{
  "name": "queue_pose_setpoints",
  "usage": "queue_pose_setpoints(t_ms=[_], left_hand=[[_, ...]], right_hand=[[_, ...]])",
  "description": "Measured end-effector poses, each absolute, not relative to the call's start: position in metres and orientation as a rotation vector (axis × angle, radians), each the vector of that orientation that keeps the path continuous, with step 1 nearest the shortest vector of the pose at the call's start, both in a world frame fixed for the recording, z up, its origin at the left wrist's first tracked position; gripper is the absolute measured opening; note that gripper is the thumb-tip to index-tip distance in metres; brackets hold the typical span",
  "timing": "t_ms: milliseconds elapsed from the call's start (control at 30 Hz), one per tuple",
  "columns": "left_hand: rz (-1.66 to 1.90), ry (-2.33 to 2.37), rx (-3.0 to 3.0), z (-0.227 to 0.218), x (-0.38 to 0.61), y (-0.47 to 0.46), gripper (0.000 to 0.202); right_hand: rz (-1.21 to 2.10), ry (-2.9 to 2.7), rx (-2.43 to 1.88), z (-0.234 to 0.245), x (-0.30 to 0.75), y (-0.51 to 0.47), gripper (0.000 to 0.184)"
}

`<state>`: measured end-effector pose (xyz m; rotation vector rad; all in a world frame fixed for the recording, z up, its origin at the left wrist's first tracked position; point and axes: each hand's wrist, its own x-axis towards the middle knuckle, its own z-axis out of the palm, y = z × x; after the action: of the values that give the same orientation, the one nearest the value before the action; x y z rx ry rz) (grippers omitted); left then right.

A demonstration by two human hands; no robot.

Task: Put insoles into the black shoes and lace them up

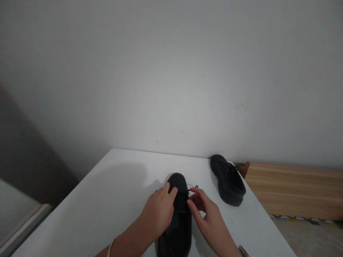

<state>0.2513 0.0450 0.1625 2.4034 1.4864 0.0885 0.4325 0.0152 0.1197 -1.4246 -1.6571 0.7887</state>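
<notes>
A black lace-up shoe (pixel 180 235) lies on the white table in front of me, its toe pointing toward the wall. My left hand (pixel 160 207) is closed on the left side of the shoe's upper, thumb and index finger near the lacing area. What lies under its other fingers is hidden. On the shoe's right side, the curled fingers of my right hand (pixel 205 210) hold a thin black shoelace (pixel 189 190). A short end of it sticks out past the fingertips. The inside of the shoe faces me.
A second black shoe (pixel 227 180) with laces stands near the table's right edge. The white table (pixel 107 200) meets a grey wall (pixel 171 89) at the back. Beyond its right edge is a wooden board (pixel 292 189), lower than the tabletop.
</notes>
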Motion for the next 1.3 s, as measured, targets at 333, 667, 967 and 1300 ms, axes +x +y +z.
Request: queue_pose_setpoints(t_ms=[333,667,967,1300], left_hand=[[0.018,1.525,2.44,0.165,0.259,0.053,0.041],[0.543,1.299,2.387,0.184,0.244,0.045,0.02],[1.501,0.888,1.583,0.229,0.185,0.046,0.006],[0.644,1.377,2.135,0.173,0.188,0.065,0.025]], right_hand=[[0.168,-2.238,-1.837,0.135,0.406,0.026,0.036],[0.43,-1.912,-1.371,0.155,0.405,0.025,0.019],[0.629,-0.913,-0.836,0.236,0.453,0.006,0.017],[0.634,-1.514,-1.457,0.174,0.474,0.024,0.033]])
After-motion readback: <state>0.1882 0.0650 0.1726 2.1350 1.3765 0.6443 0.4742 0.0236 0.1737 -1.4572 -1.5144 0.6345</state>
